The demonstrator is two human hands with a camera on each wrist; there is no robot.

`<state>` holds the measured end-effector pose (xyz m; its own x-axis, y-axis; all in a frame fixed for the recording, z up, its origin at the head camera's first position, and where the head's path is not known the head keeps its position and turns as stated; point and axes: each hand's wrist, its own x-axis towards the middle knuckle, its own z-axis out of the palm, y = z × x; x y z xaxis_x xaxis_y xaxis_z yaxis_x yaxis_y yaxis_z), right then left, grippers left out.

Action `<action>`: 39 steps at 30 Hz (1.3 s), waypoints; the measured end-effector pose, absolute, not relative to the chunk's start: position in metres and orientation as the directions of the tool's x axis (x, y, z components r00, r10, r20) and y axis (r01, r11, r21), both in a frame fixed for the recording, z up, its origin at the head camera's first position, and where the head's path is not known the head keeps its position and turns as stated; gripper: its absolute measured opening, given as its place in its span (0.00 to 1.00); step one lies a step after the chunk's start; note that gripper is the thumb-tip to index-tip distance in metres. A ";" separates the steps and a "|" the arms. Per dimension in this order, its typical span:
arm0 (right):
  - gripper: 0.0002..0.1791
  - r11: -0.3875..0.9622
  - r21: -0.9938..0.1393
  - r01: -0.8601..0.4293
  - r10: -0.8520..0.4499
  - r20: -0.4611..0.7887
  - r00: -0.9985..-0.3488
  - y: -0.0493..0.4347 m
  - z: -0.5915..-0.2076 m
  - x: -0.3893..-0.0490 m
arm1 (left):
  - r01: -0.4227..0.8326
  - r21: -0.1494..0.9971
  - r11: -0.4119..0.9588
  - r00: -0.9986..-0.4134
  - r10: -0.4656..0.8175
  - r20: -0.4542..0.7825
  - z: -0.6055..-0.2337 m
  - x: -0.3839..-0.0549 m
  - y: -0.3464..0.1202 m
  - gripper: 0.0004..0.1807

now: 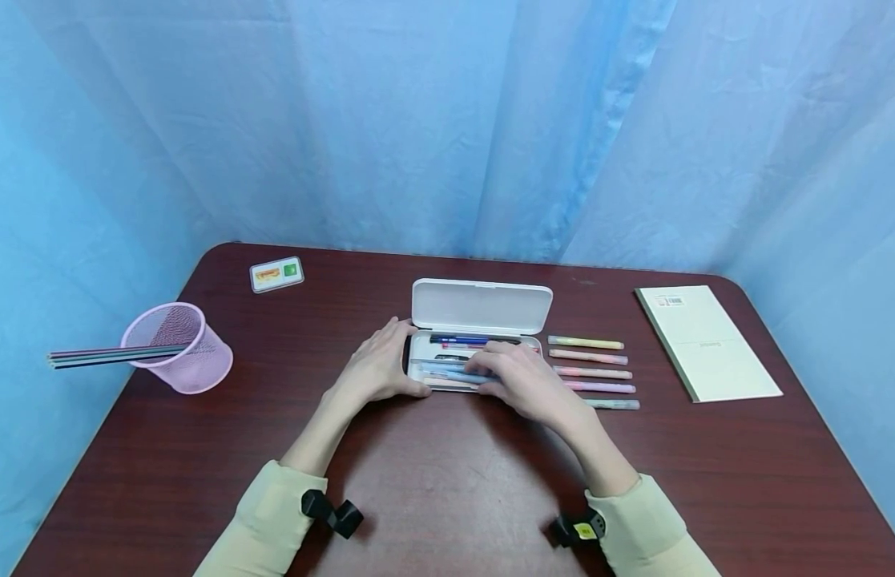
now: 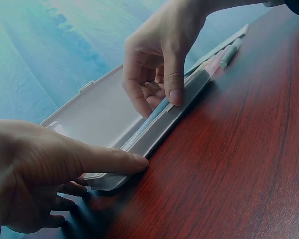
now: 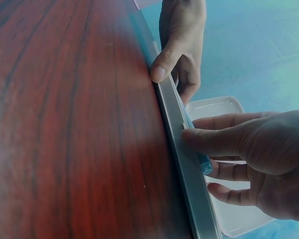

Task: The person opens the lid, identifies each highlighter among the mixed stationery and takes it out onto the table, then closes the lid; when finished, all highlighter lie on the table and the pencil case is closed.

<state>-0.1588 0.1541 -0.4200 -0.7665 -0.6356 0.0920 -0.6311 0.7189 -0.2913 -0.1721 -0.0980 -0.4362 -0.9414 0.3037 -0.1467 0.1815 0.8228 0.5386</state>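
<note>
Toward the table's [image 1: 461, 489] far edge, we saw the left hand [image 1: 378, 362], spread wide, bracing the pencil case [image 1: 481, 308]; the right hand [image 1: 525, 381] pinched a blue pen [image 3: 205, 165]. Arranging the case, we judged, next required steady fingers.

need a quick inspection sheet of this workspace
Surface: dark wood-grain table
Job's things: white case, lid raised, pens inside; five loose pens to its right
Clutter: pink mesh cup with thin sticks, small printed box, pale notebook
Grippers: left hand touches the case's left end; right hand at a blue pen, hold unclear
Cables: nothing seen
Surroundings: blue curtains
</note>
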 end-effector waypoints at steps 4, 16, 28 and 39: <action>0.11 0.719 -0.284 -0.635 -0.636 0.102 -0.765 0.156 -0.419 -0.160 | 0.178 0.538 0.824 -0.941 0.302 -0.151 -0.436 -0.172 -0.098 0.53; 0.09 0.725 -0.339 -0.600 -0.595 0.131 -0.793 0.179 -0.409 -0.163 | 0.163 0.530 0.832 -0.940 0.295 -0.174 -0.437 -0.174 -0.098 0.54; 0.17 0.715 -0.371 -0.593 -0.553 0.218 -0.804 0.273 -0.410 -0.148 | 0.180 0.535 0.825 -0.940 0.305 -0.153 -0.437 -0.173 -0.098 0.54; 0.21 0.712 -0.378 -0.592 -0.574 0.173 -0.800 0.325 -0.410 -0.134 | 0.163 0.525 0.835 -0.940 0.292 -0.174 -0.436 -0.174 -0.098 0.54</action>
<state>-0.1339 0.3247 -0.4097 -0.8003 -0.5742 0.1729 -0.5922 0.7117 -0.3779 -0.1737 -0.0979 -0.4364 -0.9405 0.2923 -0.1735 0.1626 0.8351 0.5255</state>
